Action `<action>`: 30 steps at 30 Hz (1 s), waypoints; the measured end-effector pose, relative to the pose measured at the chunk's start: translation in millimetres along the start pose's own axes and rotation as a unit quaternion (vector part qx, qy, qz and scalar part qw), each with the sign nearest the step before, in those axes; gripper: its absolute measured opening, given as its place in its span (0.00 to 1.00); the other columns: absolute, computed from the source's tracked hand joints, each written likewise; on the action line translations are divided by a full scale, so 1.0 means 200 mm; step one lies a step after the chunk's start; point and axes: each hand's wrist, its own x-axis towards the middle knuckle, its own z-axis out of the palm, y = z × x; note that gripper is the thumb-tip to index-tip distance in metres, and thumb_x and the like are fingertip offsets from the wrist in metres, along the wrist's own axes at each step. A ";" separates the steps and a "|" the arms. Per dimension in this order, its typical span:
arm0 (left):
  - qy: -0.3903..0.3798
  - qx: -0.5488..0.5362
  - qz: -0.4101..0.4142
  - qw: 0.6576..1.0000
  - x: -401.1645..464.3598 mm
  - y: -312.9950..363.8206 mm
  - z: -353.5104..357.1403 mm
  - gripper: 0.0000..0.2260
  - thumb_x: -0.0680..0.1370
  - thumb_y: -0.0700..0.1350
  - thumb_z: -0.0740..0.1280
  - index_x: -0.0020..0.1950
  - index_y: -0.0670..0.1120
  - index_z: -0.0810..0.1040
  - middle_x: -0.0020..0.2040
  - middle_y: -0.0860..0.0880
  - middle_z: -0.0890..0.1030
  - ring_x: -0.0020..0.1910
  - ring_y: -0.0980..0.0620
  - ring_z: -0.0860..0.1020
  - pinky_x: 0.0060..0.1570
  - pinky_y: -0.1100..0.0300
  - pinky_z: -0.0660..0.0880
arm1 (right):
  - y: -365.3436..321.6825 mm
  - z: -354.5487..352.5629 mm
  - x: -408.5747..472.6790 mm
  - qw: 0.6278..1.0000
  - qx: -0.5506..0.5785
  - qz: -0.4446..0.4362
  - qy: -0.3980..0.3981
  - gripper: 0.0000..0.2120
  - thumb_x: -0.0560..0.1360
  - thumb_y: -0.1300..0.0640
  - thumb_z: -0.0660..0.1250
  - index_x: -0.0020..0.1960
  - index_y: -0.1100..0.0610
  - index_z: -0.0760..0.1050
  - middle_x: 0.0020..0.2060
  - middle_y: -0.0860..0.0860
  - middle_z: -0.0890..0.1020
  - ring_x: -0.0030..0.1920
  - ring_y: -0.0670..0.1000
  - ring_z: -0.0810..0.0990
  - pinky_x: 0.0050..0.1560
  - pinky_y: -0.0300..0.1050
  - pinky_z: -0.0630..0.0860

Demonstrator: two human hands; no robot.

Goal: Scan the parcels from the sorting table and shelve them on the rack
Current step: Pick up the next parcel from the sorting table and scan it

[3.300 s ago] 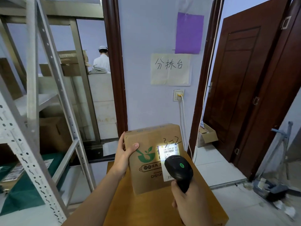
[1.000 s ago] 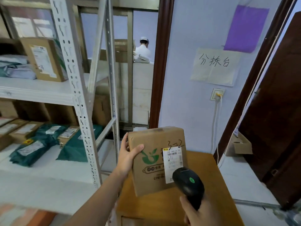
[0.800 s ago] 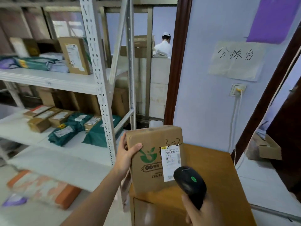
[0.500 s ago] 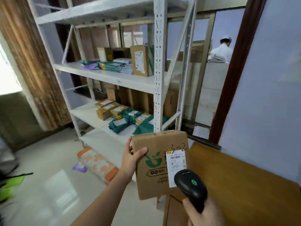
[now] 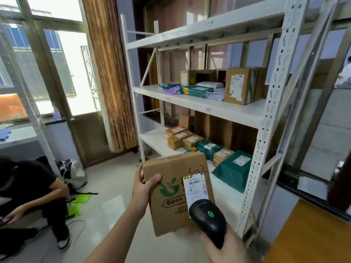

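My left hand (image 5: 142,188) grips the left edge of a brown cardboard parcel (image 5: 171,205), held upright in the air with its white barcode label and the handwritten "3-2" facing me. My right hand (image 5: 226,249) holds a black barcode scanner (image 5: 208,219) just in front of the parcel's lower right corner. The white metal rack (image 5: 224,109) stands behind the parcel, to the right. Its middle and lower shelves carry several brown boxes and green mailer bags. The wooden sorting table (image 5: 313,236) shows only as a corner at the bottom right.
A seated person in black (image 5: 28,192) is at the lower left, with a bag and green items on the floor beside them. A curtain (image 5: 110,73) and windows fill the left. The rack's perforated upright (image 5: 266,130) stands close to my right.
My view has swung left from the sorting table and wall to the rack and windows. The parcel has left the table and is carried in my left hand; the scanner stays beside it.
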 end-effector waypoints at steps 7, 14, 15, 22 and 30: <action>0.035 0.002 -0.002 0.999 0.28 0.04 -0.36 0.54 0.57 0.64 0.86 0.79 0.57 0.67 0.67 0.39 0.81 0.57 0.37 0.86 0.53 0.36 0.84 | -0.16 0.24 0.30 0.999 0.007 0.009 -0.032 0.12 0.72 0.50 0.74 0.50 0.49 0.73 0.34 0.51 0.83 0.22 0.43 0.79 0.26 0.28 0.70; 0.061 -0.005 0.003 0.998 0.61 0.06 -0.56 0.55 0.55 0.65 0.86 0.78 0.55 0.69 0.64 0.39 0.83 0.54 0.37 0.87 0.47 0.42 0.85 | -0.32 0.44 0.63 0.999 0.001 -0.004 -0.044 0.08 0.74 0.52 0.72 0.50 0.51 0.76 0.35 0.52 0.83 0.25 0.42 0.79 0.25 0.27 0.70; 0.063 -0.004 0.005 0.998 0.67 0.07 -0.57 0.54 0.55 0.65 0.86 0.77 0.55 0.69 0.64 0.39 0.83 0.54 0.37 0.87 0.48 0.42 0.85 | -0.33 0.47 0.69 0.999 0.004 -0.009 -0.044 0.07 0.74 0.51 0.72 0.50 0.50 0.76 0.34 0.51 0.83 0.25 0.42 0.79 0.26 0.27 0.70; 0.085 -0.007 0.022 0.996 1.18 0.07 -0.62 0.46 0.62 0.58 0.82 0.78 0.54 0.69 0.64 0.41 0.83 0.56 0.38 0.86 0.51 0.42 0.84 | -0.41 0.65 1.18 0.996 0.010 -0.033 -0.083 0.04 0.74 0.55 0.72 0.45 0.51 0.77 0.27 0.51 0.80 0.27 0.47 0.81 0.32 0.31 0.75; 0.132 -0.023 0.028 0.991 1.69 0.12 -0.76 0.42 0.62 0.56 0.81 0.74 0.52 0.72 0.60 0.39 0.84 0.51 0.39 0.87 0.46 0.46 0.86 | -0.58 0.88 1.79 0.986 -0.026 -0.042 -0.157 0.03 0.74 0.54 0.70 0.46 0.52 0.77 0.33 0.51 0.82 0.37 0.51 0.82 0.44 0.44 0.80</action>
